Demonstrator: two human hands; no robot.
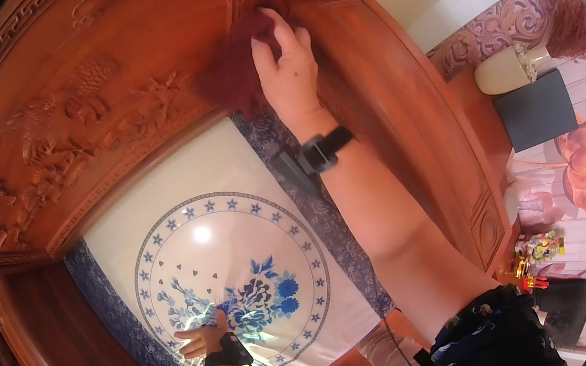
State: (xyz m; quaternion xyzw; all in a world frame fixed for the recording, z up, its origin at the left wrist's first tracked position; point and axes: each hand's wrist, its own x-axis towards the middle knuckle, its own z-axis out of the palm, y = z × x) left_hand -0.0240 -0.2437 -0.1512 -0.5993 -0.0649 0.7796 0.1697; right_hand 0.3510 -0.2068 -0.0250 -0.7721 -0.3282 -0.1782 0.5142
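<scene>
up top, right hand (287,61) pressing a crumpled dark red cloth (238,71) against the carved reddish wooden backrest (91,115), fingers clenched on it, left hand (203,340) open, resting flat on the white cushion with blue floral ring pattern (188,199)

Warm, fairly bright indoor light. A round glare spot sits on the glossy white cushion with blue floral print (202,233) at centre left. Fisheye bending curves the carved reddish wooden backrest (88,100); black vignette fills the corners.
</scene>
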